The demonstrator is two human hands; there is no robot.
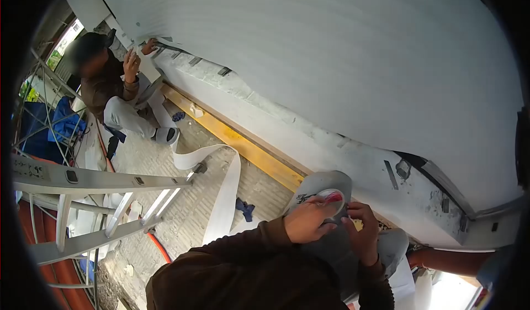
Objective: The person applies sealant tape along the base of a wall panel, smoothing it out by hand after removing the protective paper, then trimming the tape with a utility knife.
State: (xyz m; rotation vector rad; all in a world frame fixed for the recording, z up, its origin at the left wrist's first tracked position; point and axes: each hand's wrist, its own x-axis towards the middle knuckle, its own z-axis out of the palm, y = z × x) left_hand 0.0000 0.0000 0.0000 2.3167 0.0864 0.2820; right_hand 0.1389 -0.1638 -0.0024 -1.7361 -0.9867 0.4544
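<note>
In front of my bent knees, my left hand (308, 220) is closed around a roll of tape (334, 196), a pale ring with red showing inside it. Close against the roll's right side is my right hand (362, 234), its fingers bent and drawn together. Whatever sits between those fingertips is too small to make out. A small yellowish patch shows beside them. Grey trousers (331, 182) cover my knee behind the roll.
A large white panel (353, 61) rises ahead above a yellow beam (237, 140). A metal ladder (105, 181) stands left. Another person (107, 83) sits on the floor, hands raised by the panel. A white strip (223, 208) curls over the floor near a dark cloth (244, 209).
</note>
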